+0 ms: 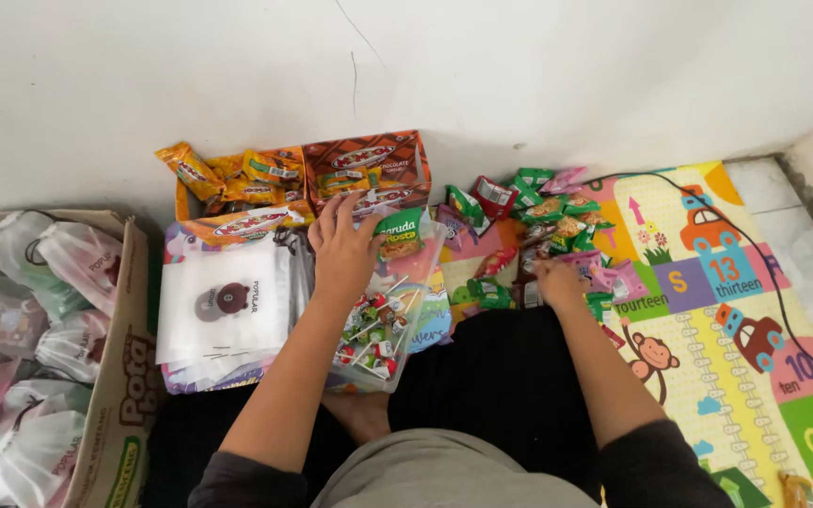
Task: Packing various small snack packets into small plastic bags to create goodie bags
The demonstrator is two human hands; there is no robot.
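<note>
My left hand (342, 246) reaches forward and grips a small green snack packet (399, 232) over a clear plastic tub (425, 282) filled with several lollipops (374, 325). My right hand (557, 280) rests fingers down in a heap of small snack packets (543, 221), green, red and pink, spread on a colourful play mat (726, 310). Whether its fingers hold a packet is hidden. Behind the tub stand orange-brown snack boxes (369, 169) with orange packets on top.
A stack of white plastic bags (223, 306) with a round dark motif lies left of the tub. A cardboard box (119, 395) at far left holds several filled bags. A white wall runs behind. A black cable (783, 292) crosses the mat.
</note>
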